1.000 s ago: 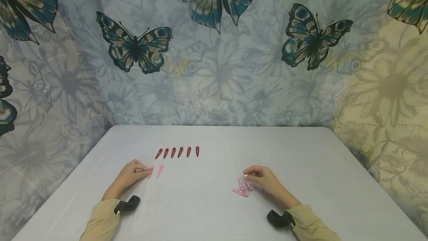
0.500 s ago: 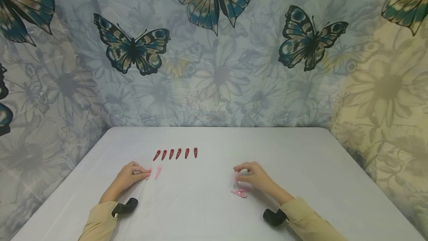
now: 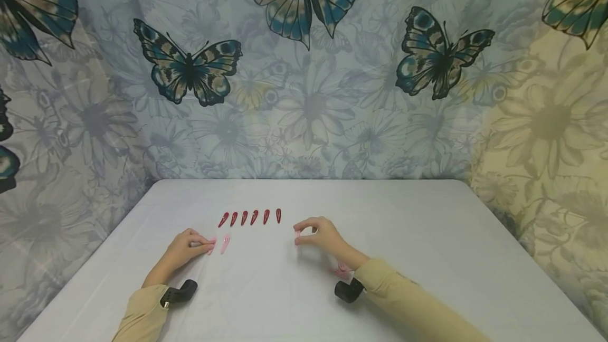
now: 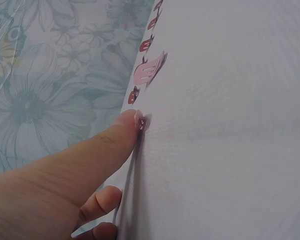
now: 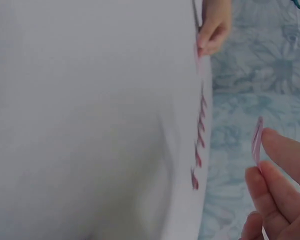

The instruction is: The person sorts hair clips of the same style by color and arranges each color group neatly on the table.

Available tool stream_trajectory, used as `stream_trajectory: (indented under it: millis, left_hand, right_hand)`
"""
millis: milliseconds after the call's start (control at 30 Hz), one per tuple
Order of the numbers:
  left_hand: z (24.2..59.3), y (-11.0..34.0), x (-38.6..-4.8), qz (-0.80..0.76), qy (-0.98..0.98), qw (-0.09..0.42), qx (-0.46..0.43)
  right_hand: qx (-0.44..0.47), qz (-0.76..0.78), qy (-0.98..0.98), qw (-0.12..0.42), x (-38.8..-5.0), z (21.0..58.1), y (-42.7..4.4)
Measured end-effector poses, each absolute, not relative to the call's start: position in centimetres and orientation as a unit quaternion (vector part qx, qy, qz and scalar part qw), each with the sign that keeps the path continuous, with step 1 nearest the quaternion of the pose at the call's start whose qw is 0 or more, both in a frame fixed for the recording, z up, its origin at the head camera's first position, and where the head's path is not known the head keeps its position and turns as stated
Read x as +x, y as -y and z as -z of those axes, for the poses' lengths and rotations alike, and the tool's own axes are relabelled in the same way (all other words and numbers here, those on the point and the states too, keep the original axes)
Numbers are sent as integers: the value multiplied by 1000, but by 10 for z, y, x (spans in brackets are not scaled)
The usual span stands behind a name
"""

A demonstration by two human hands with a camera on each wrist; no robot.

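My left hand [image 3: 182,249] rests at the left of the table, its thumb and fingertips pinching a pink snap hair clip [image 4: 140,121] that lies on the surface. Just right of it lies a second pink hair clip [image 3: 225,244], apart from the fingers. Above the middle of the table, my right hand [image 3: 325,236] holds another pink hair clip [image 5: 257,141] between thumb and fingertips. Behind the two pink clips, several dark red hair clips [image 3: 244,218] form a row. A few more pink hair clips [image 3: 341,270] lie under the right forearm, partly hidden.
A white table [image 3: 266,300] carries everything. Black wrist cameras [image 3: 179,293] sit on both wrists beside tan sleeves [image 3: 404,300]. A cloth with butterflies and flowers [image 3: 313,110] hangs behind the table.
My right hand has lifted a pink hair clip from the small pile and carried it left across the table. The left hand has stayed almost still on its clip.
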State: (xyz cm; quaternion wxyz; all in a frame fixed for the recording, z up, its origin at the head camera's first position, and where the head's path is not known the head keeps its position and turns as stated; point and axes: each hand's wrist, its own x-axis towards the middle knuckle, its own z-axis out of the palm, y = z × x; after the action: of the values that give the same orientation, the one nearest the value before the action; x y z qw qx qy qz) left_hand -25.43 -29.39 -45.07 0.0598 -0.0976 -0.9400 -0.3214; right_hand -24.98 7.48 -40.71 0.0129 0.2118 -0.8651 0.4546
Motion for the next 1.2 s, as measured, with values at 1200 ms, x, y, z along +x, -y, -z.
stream_trajectory:
  millis: [1200]
  left_hand:
    - [446,292,-253,322,940,51,-96]
  right_hand:
    - [86,-516,852,21,-279,443,70]
